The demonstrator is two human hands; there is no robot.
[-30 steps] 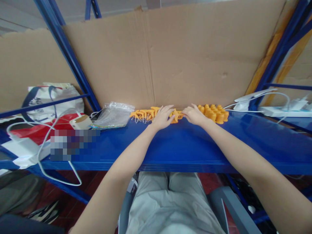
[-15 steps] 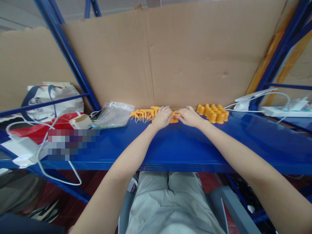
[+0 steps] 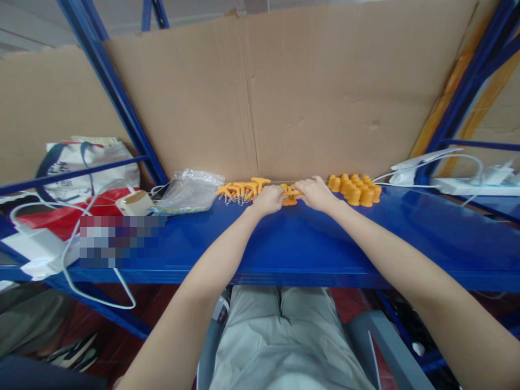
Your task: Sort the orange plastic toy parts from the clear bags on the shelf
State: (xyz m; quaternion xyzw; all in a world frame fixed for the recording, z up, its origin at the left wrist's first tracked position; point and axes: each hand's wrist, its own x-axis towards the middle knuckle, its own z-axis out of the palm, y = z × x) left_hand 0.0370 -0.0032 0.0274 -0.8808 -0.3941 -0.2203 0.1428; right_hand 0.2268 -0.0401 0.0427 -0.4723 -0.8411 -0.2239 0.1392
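My left hand (image 3: 270,200) and my right hand (image 3: 316,193) meet near the back of the shelf, fingers bent around opposite sides of an orange corkscrew (image 3: 290,194). Fingers cover both its ends, and only its middle and lower part show. Beside my left hand lies a row of orange T-handled corkscrews (image 3: 239,189) with thin metal spirals pointing toward me. Several orange cup-shaped caps (image 3: 359,190) stand grouped to the right of my right hand.
A clear plastic bag (image 3: 189,192) lies left of the corkscrews. Farther left are white cables, a white adapter (image 3: 43,246), a red item (image 3: 97,206) and a cloth bag (image 3: 93,165). Cardboard (image 3: 333,97) walls the back of the blue shelf (image 3: 292,244). A power strip (image 3: 467,186) sits right.
My left hand has lowered slightly and its fingers have drawn back, uncovering more of the orange piece and a corkscrew handle behind. My right hand has barely moved.
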